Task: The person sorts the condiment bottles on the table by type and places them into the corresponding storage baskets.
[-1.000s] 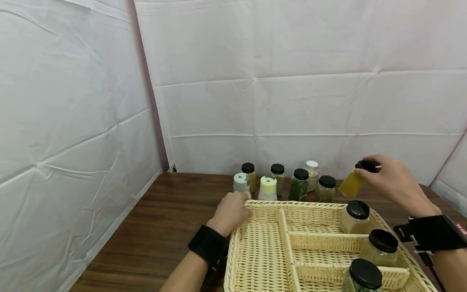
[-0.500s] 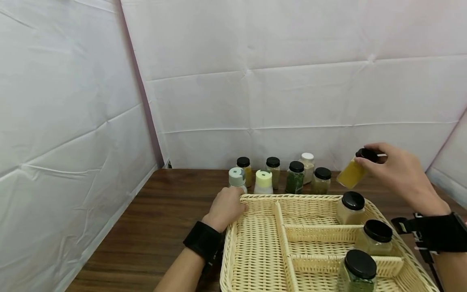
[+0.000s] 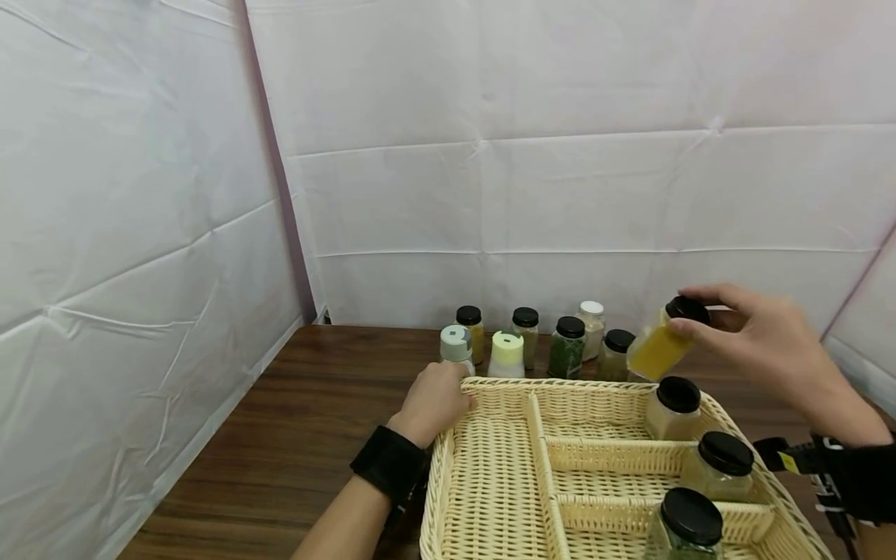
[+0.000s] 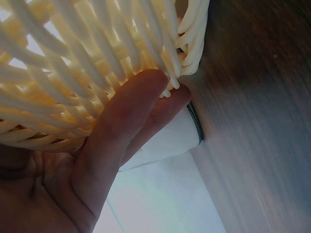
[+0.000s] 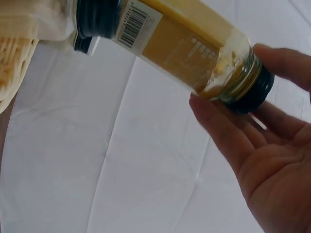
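Note:
My right hand [image 3: 770, 342] pinches a spice jar [image 3: 658, 351] of yellow powder by its black lid, tilted above the far right corner of a woven basket [image 3: 428, 505]. In the right wrist view, thumb and fingers press around the lid and neck of the jar [image 5: 189, 51], and a barcode label shows on it. My left hand [image 3: 432, 403] grips the basket's far left corner; in the left wrist view its thumb [image 4: 121, 116] lies along the woven wall. Three black-lidded jars stand along the basket's right side: one pale [image 3: 673, 408], one behind it [image 3: 721, 467], one green-filled [image 3: 682, 529].
Behind the basket stand several jars, among them a grey-capped bottle [image 3: 456, 344], a yellow-capped bottle [image 3: 507, 354], a green herb jar [image 3: 567, 348] and a white-lidded jar [image 3: 592, 328]. Basket dividers [image 3: 623, 449] split its right part. White sheets [image 3: 581, 194] hang around the dark wooden table [image 3: 294, 443].
My right hand has brought the yellow spice jar left and slightly closer, over the basket's far edge. My left hand keeps its grip on the corner. The head view has shifted slightly.

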A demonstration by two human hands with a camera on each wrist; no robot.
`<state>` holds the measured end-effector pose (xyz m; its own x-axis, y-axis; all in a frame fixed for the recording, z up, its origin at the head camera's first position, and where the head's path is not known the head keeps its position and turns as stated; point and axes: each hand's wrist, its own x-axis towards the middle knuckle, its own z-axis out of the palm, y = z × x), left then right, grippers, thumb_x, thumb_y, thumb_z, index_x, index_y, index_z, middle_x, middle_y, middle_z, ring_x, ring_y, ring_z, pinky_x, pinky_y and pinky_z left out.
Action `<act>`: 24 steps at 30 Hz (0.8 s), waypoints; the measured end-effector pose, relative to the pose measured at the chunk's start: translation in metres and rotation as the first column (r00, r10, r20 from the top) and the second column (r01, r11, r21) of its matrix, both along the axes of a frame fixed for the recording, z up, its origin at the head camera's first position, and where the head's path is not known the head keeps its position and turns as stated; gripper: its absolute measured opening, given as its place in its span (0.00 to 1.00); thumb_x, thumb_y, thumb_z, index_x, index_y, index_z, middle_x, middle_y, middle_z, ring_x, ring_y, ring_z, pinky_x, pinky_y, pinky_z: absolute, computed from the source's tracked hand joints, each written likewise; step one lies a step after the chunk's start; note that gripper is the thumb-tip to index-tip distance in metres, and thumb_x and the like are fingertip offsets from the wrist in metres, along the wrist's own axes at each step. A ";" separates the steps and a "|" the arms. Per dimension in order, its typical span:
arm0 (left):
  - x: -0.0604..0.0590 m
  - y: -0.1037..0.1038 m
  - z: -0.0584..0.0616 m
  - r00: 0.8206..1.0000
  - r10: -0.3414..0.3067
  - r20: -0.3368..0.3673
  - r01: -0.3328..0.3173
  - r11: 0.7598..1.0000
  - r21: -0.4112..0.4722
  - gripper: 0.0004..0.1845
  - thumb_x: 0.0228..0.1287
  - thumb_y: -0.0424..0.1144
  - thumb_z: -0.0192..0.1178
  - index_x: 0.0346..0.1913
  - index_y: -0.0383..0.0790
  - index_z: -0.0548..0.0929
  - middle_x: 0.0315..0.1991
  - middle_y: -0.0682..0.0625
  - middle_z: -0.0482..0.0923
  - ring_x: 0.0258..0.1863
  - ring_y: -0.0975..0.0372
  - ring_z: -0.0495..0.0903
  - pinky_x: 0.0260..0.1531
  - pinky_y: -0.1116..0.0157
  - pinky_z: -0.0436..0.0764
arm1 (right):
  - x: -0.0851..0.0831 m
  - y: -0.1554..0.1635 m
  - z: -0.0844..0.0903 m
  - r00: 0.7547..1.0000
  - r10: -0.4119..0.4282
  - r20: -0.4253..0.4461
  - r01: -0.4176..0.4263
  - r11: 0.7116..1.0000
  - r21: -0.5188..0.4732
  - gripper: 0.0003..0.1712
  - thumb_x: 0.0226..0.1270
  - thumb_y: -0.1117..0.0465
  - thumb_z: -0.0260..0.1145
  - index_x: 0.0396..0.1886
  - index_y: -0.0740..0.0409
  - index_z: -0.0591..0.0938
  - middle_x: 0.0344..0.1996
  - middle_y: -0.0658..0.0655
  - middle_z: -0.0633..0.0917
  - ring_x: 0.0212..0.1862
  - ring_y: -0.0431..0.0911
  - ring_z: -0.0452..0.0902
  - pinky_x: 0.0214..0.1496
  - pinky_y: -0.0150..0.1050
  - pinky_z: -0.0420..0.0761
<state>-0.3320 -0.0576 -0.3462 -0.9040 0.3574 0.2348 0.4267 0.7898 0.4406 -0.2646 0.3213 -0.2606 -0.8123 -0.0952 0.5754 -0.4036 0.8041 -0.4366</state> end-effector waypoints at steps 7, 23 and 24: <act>0.000 0.001 0.000 1.000 0.000 -0.008 0.000 1.000 -0.001 0.10 0.65 0.32 0.75 0.47 0.33 0.88 0.40 0.41 0.88 0.38 0.51 0.87 0.39 0.55 0.85 | 0.006 -0.008 -0.008 0.997 0.069 -0.017 -0.069 0.997 0.033 0.28 0.72 0.58 0.76 0.69 0.57 0.82 0.48 0.64 0.90 0.42 0.22 0.81 0.44 0.19 0.76; 0.000 0.000 -0.001 1.000 0.000 -0.025 0.000 1.000 -0.016 0.10 0.65 0.32 0.74 0.47 0.33 0.88 0.39 0.42 0.88 0.37 0.52 0.87 0.38 0.56 0.85 | 0.004 -0.021 -0.015 0.965 0.250 0.083 -0.257 0.962 0.087 0.25 0.71 0.61 0.77 0.65 0.50 0.84 0.53 0.58 0.89 0.48 0.36 0.88 0.44 0.33 0.86; 0.000 0.000 -0.001 1.000 0.003 -0.025 -0.003 1.000 -0.015 0.10 0.65 0.32 0.74 0.47 0.33 0.88 0.39 0.42 0.88 0.37 0.53 0.87 0.38 0.56 0.85 | 0.004 -0.020 -0.015 0.965 0.248 0.091 -0.256 0.962 0.092 0.25 0.71 0.60 0.77 0.66 0.49 0.84 0.53 0.57 0.89 0.48 0.37 0.88 0.44 0.34 0.86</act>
